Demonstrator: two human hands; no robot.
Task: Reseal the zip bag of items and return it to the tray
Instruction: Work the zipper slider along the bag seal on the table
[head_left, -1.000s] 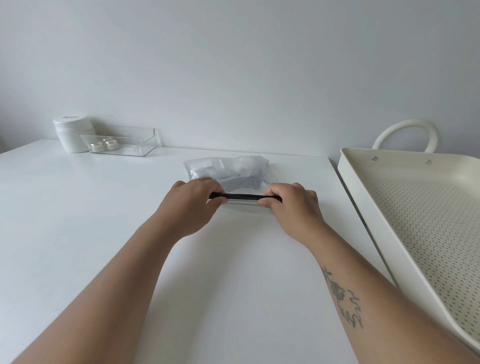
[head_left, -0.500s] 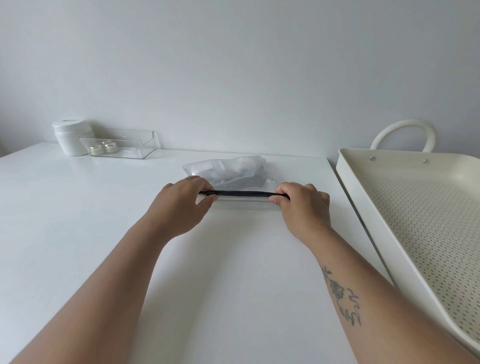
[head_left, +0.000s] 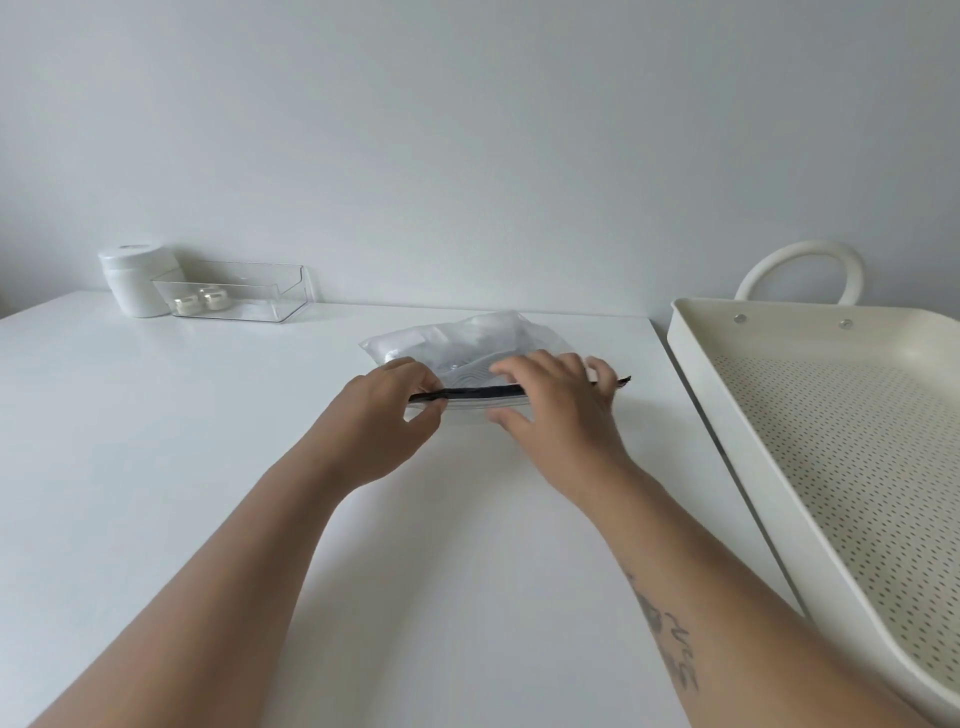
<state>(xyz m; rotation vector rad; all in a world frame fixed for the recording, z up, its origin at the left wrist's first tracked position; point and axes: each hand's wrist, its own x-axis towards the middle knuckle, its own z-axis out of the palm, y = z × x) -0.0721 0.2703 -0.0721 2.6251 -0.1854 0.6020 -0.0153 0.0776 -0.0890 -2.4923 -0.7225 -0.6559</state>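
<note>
1. Left hand (head_left: 382, 415): pinching the left end of the black zip strip (head_left: 467, 391) between thumb and fingers; closed tight on it, knuckles toward camera.
2. Right hand (head_left: 558, 410): fingers spread and loosely curled over the right part of the strip; thumb below the strip on the near side, other fingers above it on the bag; whether it actually grips or only presses down, can't tell; right tip of the strip pokes out just past its fingers.
3. Zip bag (head_left: 457, 343): clear plastic, pale contents not identifiable; lies on the white table (head_left: 208, 441), body on the far side of both hands, strip edge nearest the person; strip runs between the two hands; sealed or not along its length, can't tell.
4. Tray (head_left: 691, 364): cream, perforated floor, loop handle at the far end; sits to the right of the right hand, off the table's right edge; well apart from the bag; nothing visible in the part shown.
5. Far left of the left hand, against the wall: clear plastic box (head_left: 239, 293) with two small white jars (head_left: 200, 301) inside; white round container (head_left: 136, 280) touching or just beside the box's left side.
6. Right forearm carries a dark tattoo (head_left: 667, 647); both arms bare.
</note>
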